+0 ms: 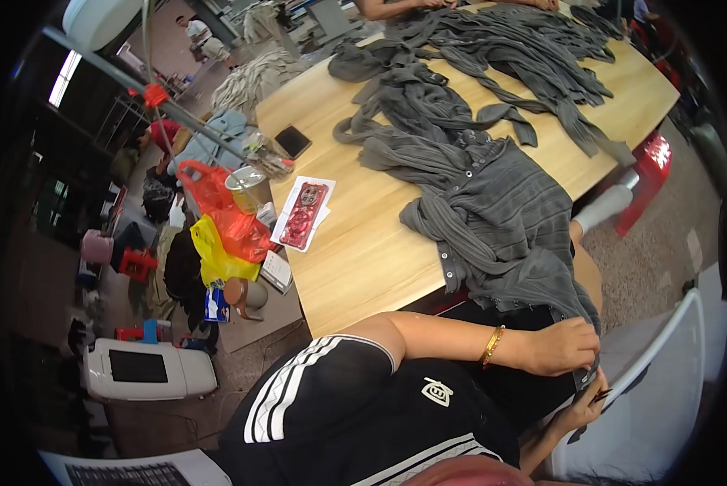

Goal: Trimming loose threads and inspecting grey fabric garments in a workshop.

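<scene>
A dark grey ribbed knit cardigan [513, 202] with small buttons along its front edge lies over the table edge and hangs down onto my lap. My left hand [564, 347], with a gold bracelet at the wrist, is closed on the cardigan's lower end. Just below it, my right hand [578, 411] pinches the cardigan's edge between its fingers. Beside those fingertips a small black pointed thing [602, 396] sticks out; its kind is too small to make out. Part of the right hand is hidden behind the cloth and my left hand.
More grey knit garments [509, 53] are heaped across the wooden table [355, 259], where another person's hands [440, 4] show at the far edge. A red phone [305, 215] and a black phone [292, 142] lie leftward. Bags [242, 235] and a brown mug [244, 298] stand beside the table. A white chair [663, 389] is right.
</scene>
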Motion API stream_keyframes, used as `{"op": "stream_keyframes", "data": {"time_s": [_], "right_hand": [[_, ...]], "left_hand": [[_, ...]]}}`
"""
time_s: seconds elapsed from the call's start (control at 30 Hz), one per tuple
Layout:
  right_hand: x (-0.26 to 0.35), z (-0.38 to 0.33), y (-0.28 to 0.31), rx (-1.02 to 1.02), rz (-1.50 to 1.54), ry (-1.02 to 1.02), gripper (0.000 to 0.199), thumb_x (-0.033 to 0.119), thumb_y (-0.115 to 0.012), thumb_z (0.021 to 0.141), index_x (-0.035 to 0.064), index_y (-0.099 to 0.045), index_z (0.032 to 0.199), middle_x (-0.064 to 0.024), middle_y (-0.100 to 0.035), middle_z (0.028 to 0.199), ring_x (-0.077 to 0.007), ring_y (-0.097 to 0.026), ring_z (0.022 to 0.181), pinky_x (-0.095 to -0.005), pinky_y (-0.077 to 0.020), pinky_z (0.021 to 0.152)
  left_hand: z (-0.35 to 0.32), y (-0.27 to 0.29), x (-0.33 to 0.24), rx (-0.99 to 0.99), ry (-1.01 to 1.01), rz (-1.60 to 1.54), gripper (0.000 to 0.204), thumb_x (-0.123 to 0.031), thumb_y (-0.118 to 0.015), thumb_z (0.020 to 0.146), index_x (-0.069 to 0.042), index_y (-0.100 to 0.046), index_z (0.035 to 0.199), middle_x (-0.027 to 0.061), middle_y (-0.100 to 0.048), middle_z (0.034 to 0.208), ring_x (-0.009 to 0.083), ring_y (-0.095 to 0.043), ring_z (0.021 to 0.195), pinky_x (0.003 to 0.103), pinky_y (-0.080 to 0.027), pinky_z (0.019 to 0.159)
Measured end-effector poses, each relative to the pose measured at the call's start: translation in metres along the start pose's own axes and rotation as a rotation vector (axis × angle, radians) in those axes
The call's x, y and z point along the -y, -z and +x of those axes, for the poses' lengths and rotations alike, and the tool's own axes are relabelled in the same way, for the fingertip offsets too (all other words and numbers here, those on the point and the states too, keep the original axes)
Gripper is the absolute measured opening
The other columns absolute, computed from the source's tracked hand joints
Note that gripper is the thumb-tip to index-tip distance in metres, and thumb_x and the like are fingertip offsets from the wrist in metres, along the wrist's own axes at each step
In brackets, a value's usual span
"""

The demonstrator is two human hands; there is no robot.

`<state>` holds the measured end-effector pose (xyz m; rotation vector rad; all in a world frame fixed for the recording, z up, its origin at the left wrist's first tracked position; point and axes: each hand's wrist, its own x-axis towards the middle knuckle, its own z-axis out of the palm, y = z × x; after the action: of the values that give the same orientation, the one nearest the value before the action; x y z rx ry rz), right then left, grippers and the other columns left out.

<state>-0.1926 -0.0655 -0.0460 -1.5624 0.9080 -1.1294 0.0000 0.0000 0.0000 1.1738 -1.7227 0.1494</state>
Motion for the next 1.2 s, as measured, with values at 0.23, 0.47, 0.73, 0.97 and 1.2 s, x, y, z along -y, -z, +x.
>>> {"op": "stream_keyframes", "data": {"time_s": [0.23,0.47,0.73,0.97,1.2], "right_hand": [[-0.001,-0.003,-0.003,0.015,-0.05,0.028,0.027,0.011,-0.05,0.107,-0.0106,-0.063,0.118,-0.0148,-0.067,0.112,-0.0187,-0.063,0.101,-0.0305,-0.0501,0.093],[0.005,0.002,0.002,0.074,-0.095,0.041,0.024,0.009,-0.052,0.105,-0.0093,-0.064,0.115,-0.0128,-0.068,0.109,-0.0176,-0.063,0.1,-0.0305,-0.0496,0.093],[0.022,-0.007,0.002,0.047,-0.076,-0.069,0.033,0.005,-0.055,0.101,-0.0037,-0.058,0.133,-0.0064,-0.065,0.109,-0.013,-0.06,0.094,-0.0259,-0.0471,0.086],[0.11,0.031,-0.039,0.123,0.006,0.152,0.05,0.0,-0.061,0.093,0.0002,-0.052,0.142,0.003,-0.064,0.091,-0.006,-0.051,0.072,-0.0204,-0.0403,0.063],[0.226,0.087,-0.095,0.517,-0.341,1.101,0.028,0.02,-0.072,0.08,0.0192,-0.067,0.107,0.0001,-0.06,0.068,-0.0187,-0.063,0.062,-0.0324,-0.05,0.054]], "left_hand": [[0.004,0.006,-0.005,0.053,0.068,0.011,0.016,-0.017,-0.067,0.086,-0.004,-0.058,0.091,0.0071,-0.055,0.095,0.0247,-0.053,0.091,0.038,-0.041,0.08],[0.009,0.007,-0.014,0.114,0.149,0.053,0.016,-0.015,-0.066,0.085,-0.002,-0.058,0.09,0.0097,-0.052,0.095,0.0268,-0.05,0.092,0.038,-0.039,0.079],[0.019,0.017,-0.027,0.206,0.223,0.072,0.013,-0.011,-0.069,0.075,-0.002,-0.061,0.08,0.0136,-0.055,0.093,0.0314,-0.052,0.091,0.04,-0.041,0.076],[0.036,0.036,-0.013,0.371,0.179,-0.024,0.004,-0.005,-0.064,0.075,-0.003,-0.06,0.076,0.0174,-0.056,0.084,0.037,-0.053,0.085,0.047,-0.044,0.076],[0.004,0.061,0.019,0.671,-0.002,0.34,0.018,-0.01,-0.053,0.097,0.001,-0.065,0.104,0.0194,-0.065,0.102,0.032,-0.061,0.099,0.041,-0.049,0.087]]}}
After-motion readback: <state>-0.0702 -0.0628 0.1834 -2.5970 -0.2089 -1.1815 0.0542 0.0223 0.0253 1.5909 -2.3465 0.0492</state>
